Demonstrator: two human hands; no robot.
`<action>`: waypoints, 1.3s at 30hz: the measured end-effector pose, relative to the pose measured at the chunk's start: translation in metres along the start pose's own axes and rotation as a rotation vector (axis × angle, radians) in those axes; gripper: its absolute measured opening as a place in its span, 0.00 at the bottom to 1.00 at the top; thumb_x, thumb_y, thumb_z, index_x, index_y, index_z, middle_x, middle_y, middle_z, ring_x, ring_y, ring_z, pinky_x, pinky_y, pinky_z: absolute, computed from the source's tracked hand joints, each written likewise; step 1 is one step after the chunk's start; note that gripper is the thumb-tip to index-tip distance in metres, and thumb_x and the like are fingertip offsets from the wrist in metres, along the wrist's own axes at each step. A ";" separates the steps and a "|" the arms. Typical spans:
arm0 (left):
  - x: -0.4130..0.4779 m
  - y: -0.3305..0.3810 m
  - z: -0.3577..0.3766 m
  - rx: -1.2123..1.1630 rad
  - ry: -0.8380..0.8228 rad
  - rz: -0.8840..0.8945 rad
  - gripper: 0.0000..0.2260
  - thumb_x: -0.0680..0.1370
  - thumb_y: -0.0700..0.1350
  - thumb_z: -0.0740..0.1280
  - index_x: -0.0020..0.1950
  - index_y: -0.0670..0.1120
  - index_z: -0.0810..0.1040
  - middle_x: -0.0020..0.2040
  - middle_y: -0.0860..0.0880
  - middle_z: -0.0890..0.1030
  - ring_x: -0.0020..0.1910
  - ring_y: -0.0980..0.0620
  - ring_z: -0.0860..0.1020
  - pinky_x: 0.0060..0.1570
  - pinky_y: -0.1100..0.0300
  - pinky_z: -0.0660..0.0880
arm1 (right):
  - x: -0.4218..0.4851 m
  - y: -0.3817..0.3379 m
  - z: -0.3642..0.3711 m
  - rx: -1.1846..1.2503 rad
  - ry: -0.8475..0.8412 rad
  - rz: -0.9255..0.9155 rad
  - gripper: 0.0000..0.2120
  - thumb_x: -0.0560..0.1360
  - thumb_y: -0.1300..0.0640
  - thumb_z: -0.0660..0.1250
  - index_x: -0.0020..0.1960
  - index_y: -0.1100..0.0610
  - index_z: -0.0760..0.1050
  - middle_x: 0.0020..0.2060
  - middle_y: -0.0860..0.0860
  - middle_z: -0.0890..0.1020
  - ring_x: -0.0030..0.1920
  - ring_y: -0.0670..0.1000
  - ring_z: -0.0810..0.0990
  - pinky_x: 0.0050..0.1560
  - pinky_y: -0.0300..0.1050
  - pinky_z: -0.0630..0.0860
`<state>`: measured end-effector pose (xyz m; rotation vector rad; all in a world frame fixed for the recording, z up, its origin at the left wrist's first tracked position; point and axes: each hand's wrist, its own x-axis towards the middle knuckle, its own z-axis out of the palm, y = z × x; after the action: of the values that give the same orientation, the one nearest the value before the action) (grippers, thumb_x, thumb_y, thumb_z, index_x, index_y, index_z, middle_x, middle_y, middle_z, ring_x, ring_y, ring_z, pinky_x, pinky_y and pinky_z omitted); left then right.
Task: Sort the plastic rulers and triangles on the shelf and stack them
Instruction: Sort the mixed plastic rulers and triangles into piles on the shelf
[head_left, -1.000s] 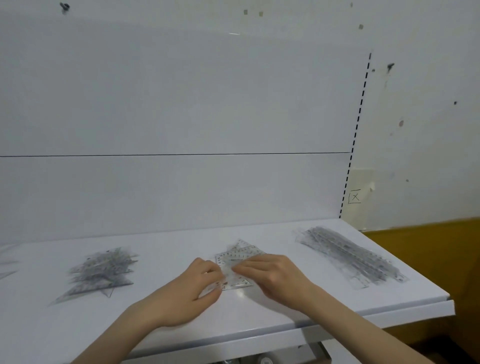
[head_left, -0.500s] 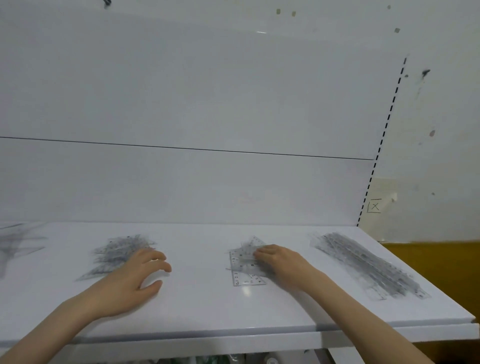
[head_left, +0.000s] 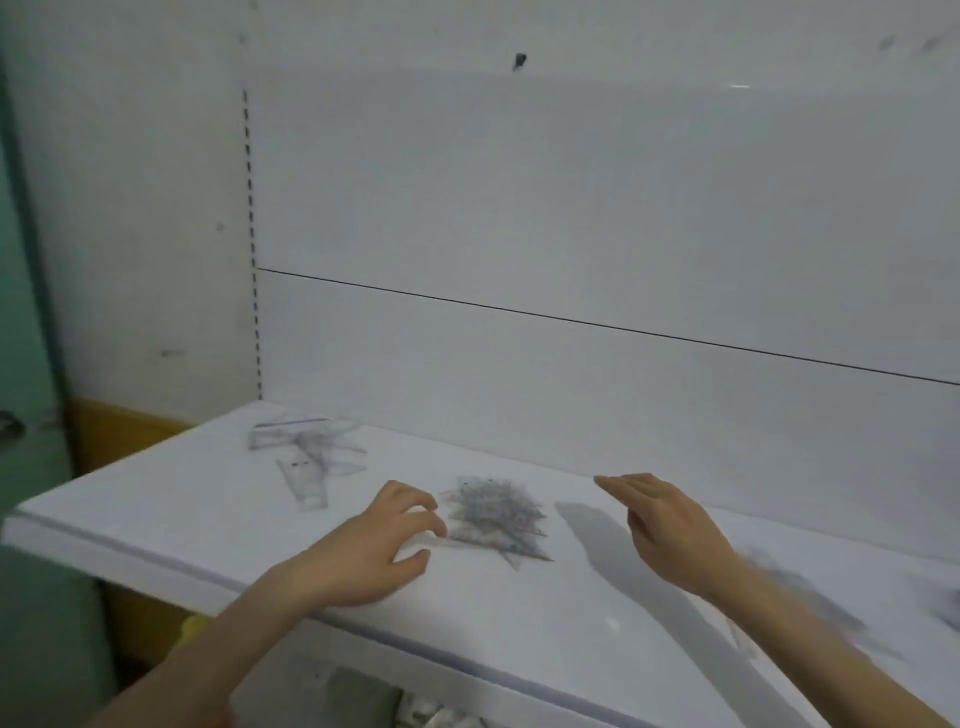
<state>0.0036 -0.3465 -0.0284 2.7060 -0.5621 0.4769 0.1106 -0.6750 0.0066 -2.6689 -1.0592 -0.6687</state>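
Head view: left hand (head_left: 382, 545) rests on shelf (head_left: 156, 525), fingers loosely bent, tips at left edge of triangle pile (head_left: 493, 514), gripping nothing. Right hand (head_left: 662, 525) hovers just right of pile, fingers relaxed, empty. Loose scatter (head_left: 311, 457) of clear rulers and triangles lies back-left, well apart.

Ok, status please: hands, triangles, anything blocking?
Left hand at edge of triangle pile, grip unclear. Right hand open, above shelf. Loose pieces back left, nothing blocking.
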 end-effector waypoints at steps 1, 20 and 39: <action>-0.012 -0.016 -0.009 0.006 0.003 -0.032 0.19 0.75 0.59 0.53 0.62 0.54 0.72 0.64 0.58 0.65 0.63 0.68 0.54 0.65 0.64 0.62 | 0.019 -0.024 0.008 0.028 -0.009 -0.027 0.24 0.69 0.73 0.61 0.63 0.60 0.77 0.54 0.54 0.83 0.53 0.56 0.81 0.49 0.42 0.74; -0.080 -0.279 -0.094 -0.116 0.067 -0.262 0.26 0.67 0.63 0.49 0.61 0.56 0.69 0.61 0.61 0.67 0.61 0.70 0.60 0.66 0.73 0.55 | 0.204 -0.306 0.144 0.219 -0.332 0.284 0.12 0.68 0.55 0.63 0.27 0.51 0.67 0.27 0.51 0.64 0.39 0.56 0.64 0.30 0.43 0.61; -0.012 -0.277 -0.072 -0.074 -0.166 -0.020 0.45 0.62 0.81 0.44 0.61 0.53 0.78 0.58 0.54 0.78 0.59 0.58 0.71 0.59 0.61 0.69 | 0.171 -0.295 0.114 0.318 -0.315 0.364 0.18 0.66 0.53 0.72 0.54 0.56 0.80 0.47 0.50 0.82 0.50 0.50 0.79 0.51 0.42 0.76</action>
<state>0.0942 -0.0748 -0.0389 2.6933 -0.5835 0.2226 0.0562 -0.3201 -0.0082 -2.6231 -0.6414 -0.0080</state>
